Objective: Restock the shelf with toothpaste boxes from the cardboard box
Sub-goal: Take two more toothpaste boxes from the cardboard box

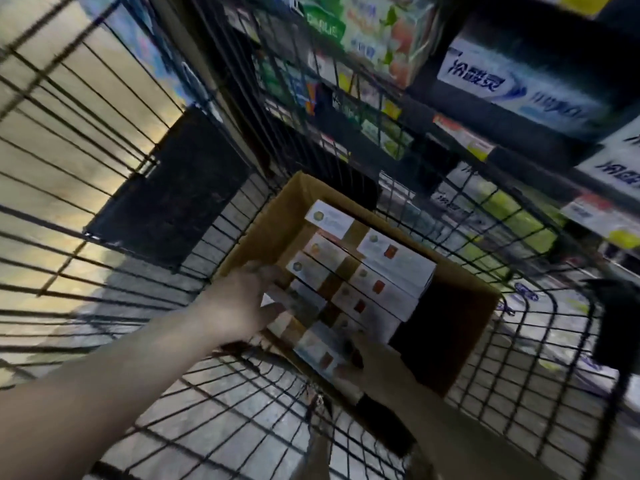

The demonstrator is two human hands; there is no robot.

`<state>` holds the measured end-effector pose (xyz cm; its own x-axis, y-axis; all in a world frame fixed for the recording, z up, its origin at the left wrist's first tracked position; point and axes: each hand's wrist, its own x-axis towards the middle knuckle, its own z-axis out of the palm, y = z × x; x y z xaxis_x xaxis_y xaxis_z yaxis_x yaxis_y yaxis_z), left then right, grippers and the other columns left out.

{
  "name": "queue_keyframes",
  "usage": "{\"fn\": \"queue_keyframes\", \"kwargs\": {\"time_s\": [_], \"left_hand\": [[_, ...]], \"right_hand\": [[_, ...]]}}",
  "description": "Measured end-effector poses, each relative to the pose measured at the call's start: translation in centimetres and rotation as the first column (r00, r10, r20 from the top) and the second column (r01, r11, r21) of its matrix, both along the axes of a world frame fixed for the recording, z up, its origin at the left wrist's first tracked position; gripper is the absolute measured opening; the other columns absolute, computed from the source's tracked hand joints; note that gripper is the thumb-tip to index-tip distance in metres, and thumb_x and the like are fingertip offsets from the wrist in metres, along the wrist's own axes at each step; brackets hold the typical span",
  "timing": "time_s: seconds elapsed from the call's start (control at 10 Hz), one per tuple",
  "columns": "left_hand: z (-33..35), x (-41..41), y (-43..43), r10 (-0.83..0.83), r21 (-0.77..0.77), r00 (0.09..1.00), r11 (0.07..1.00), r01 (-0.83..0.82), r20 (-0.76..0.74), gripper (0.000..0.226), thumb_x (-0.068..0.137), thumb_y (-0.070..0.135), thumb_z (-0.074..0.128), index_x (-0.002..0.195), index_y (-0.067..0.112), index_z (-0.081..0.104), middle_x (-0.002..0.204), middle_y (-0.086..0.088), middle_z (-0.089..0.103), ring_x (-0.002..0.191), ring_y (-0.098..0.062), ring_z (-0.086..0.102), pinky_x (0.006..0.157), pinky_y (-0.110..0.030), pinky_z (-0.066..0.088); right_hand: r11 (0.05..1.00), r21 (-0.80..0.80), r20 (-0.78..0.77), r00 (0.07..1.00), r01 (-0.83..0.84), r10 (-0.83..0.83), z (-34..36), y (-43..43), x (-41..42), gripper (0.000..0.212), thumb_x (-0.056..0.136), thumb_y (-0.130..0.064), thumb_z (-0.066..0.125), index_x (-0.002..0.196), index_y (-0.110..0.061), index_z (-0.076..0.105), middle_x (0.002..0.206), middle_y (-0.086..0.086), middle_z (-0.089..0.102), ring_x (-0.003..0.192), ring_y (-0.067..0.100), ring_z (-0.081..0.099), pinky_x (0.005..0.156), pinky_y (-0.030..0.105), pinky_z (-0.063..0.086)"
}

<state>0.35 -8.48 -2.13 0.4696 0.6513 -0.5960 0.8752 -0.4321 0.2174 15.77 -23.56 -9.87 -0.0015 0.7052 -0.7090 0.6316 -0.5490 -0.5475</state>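
The cardboard box (273,220) sits open-topped inside a black wire cart (221,403), and everything I handle is in it. It holds long toothpaste boxes (381,271) lying flat and packed side by side, in at least two layers, filling the side of the cardboard box nearer my left arm; the opposite side is in deep shadow.

Each toothpaste box is pale, almost white, with a small round emblem near one end, a brown-gold band across the middle and a red-orange square further along. Their long axes all run parallel, from the wall of the cardboard box where my left hand is towards the shadowed wall, with the emblem ends at my left hand's side.

My left hand (242,303) reaches over that wall, thumb spread wide and fingers lying on the emblem ends of the boxes; the blur keeps me from telling whether it grips anything. My right hand (377,368) is at the cardboard box's near corner, fingers curled round the far end of the nearest toothpaste box (318,351), which is tilted up slightly out of the row.

Beyond the cardboard box rises the shelf (519,147), carrying green toothpaste cartons (363,32) and white-and-blue ones (512,88).
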Motion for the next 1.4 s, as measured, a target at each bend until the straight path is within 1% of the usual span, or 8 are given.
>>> {"fn": "queue_keyframes", "kwargs": {"time_s": [0.2, 0.4, 0.6, 0.7, 0.9, 1.1, 1.3, 1.4], "left_hand": [[-1.1, -1.0, 0.5, -0.009, -0.033, 0.999, 0.999, 0.01, 0.045, 0.045, 0.082, 0.046, 0.053, 0.125, 0.032, 0.048, 0.12, 0.001, 0.056, 0.107, -0.021, 0.06, 0.084, -0.033, 0.052], [-1.9, -1.7, 0.3, 0.023, -0.03, 1.0, 0.999, -0.022, 0.019, 0.053, 0.085, 0.039, 0.057, 0.135, 0.029, 0.042, 0.14, 0.001, 0.044, 0.119, -0.017, 0.052, 0.094, -0.026, 0.042], [-2.1, -1.6, 1.0, 0.062, -0.058, 0.996, 0.997, -0.058, 0.068, 0.047, 0.086, 0.033, 0.058, 0.131, 0.03, 0.045, 0.137, 0.003, 0.045, 0.115, -0.016, 0.053, 0.09, -0.025, 0.045], [-2.3, -1.8, 1.1, 0.088, -0.055, 0.994, 0.995, -0.085, 0.063, 0.047, 0.086, 0.034, 0.058, 0.131, 0.026, 0.046, 0.136, 0.001, 0.047, 0.115, -0.017, 0.054, 0.091, -0.027, 0.046], [-2.3, -1.6, 1.7, 0.176, -0.042, 0.979, 0.984, -0.172, 0.105, 0.043, 0.085, 0.033, 0.061, 0.127, 0.027, 0.051, 0.131, 0.002, 0.051, 0.112, -0.015, 0.054, 0.084, -0.019, 0.042], [-1.2, 1.0, 3.4, 0.228, 0.002, 0.929, 0.971, -0.239, 0.291, 0.042, 0.087, 0.032, 0.054, 0.128, 0.023, 0.052, 0.124, -0.004, 0.055, 0.111, -0.023, 0.057, 0.093, -0.035, 0.048], [-4.0, 7.2, 5.1, -0.002, 0.003, 0.981, 1.0, 0.001, 0.193, 0.049, 0.086, 0.033, 0.056, 0.132, 0.021, 0.042, 0.136, -0.009, 0.043, 0.126, -0.029, 0.04, 0.1, -0.039, 0.042], [-5.4, 10.4, 5.7, -0.202, 0.096, 0.975, 0.976, 0.194, 0.09, 0.066, 0.083, 0.034, 0.061, 0.141, 0.026, 0.029, 0.15, -0.002, 0.024, 0.138, -0.027, 0.02, 0.109, -0.041, 0.029]], "right_hand": [[0.995, 0.021, 0.011, 0.995, 0.1, -0.1, 0.1, 0.8, -0.5, 0.037, 0.098, -0.022, 0.035, 0.133, -0.013, 0.042, 0.131, 0.012, 0.052, 0.12, 0.028, 0.049, 0.095, 0.03, 0.039], [0.989, 0.071, 0.014, 0.991, 0.13, -0.132, -1.5, 1.1, -0.9, 0.036, 0.097, -0.037, 0.03, 0.13, -0.026, 0.04, 0.127, 0.006, 0.054, 0.113, 0.023, 0.053, 0.092, 0.039, 0.047], [0.991, 0.087, 0.15, 0.985, -0.098, 0.084, -2.3, 1.4, -0.4, 0.081, 0.073, -0.053, 0.063, 0.138, -0.026, 0.024, 0.146, 0.001, 0.029, 0.136, 0.027, 0.025, 0.104, 0.046, 0.038], [0.982, 0.158, 0.246, 0.967, -0.103, 0.062, -2.8, 1.8, -1.1, 0.08, 0.076, -0.043, 0.063, 0.139, -0.025, 0.018, 0.14, 0.001, 0.038, 0.131, 0.028, 0.034, 0.096, 0.044, 0.045], [0.987, 0.16, 0.252, 0.965, 0.029, -0.07, -2.4, 1.2, 0.6, 0.067, 0.078, -0.047, 0.062, 0.132, -0.028, 0.028, 0.131, -0.002, 0.048, 0.122, 0.019, 0.046, 0.094, 0.038, 0.047], [0.952, 0.208, 0.273, 0.921, 0.225, -0.277, 2.9, -2.0, 4.1, 0.067, 0.077, -0.051, 0.062, 0.134, -0.033, 0.033, 0.131, -0.011, 0.048, 0.12, 0.011, 0.047, 0.093, 0.028, 0.045], [0.872, 0.34, 0.317, 0.83, 0.352, -0.459, 7.3, -5.5, 8.0, 0.076, 0.063, -0.051, 0.075, 0.127, -0.02, 0.05, 0.115, -0.001, 0.063, 0.098, 0.02, 0.064, 0.078, 0.035, 0.055], [0.836, 0.382, 0.286, 0.81, 0.393, -0.512, 7.8, -6.0, 9.2, 0.086, 0.055, -0.083, 0.051, 0.119, -0.024, 0.053, 0.104, -0.005, 0.066, 0.09, 0.018, 0.065, 0.075, 0.037, 0.056]]}}
